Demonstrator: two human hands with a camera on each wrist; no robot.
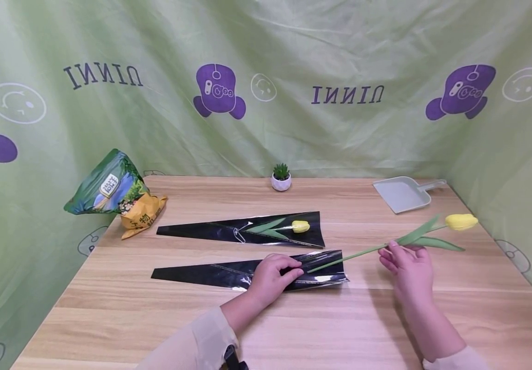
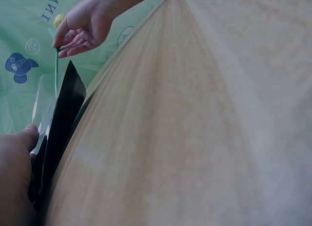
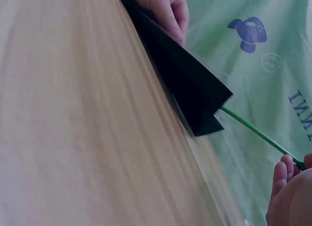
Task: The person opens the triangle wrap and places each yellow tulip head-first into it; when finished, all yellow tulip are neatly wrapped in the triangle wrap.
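A yellow tulip [image 1: 461,222] with green leaves is held by my right hand [image 1: 409,270], thumb and fingers pinching its stem just below the leaves. The lower stem [image 1: 363,253] reaches left into the wide mouth of a tapered black flower sleeve [image 1: 201,275]. Near that mouth, my left hand [image 1: 272,277] pinches the sleeve. From the left wrist view, the sleeve's clear front layer [image 2: 43,102] stands apart from its black back [image 2: 68,104]. The right wrist view shows the green stem [image 3: 258,132] at the sleeve's black edge [image 3: 195,84].
Behind lies a second black sleeve [image 1: 192,233] with a yellow tulip [image 1: 300,226] inside. A small potted succulent [image 1: 281,180] stands at the back. A green and orange bag [image 1: 118,190] is at the left, a grey dustpan [image 1: 402,194] at the back right of the wooden table [image 1: 155,329].
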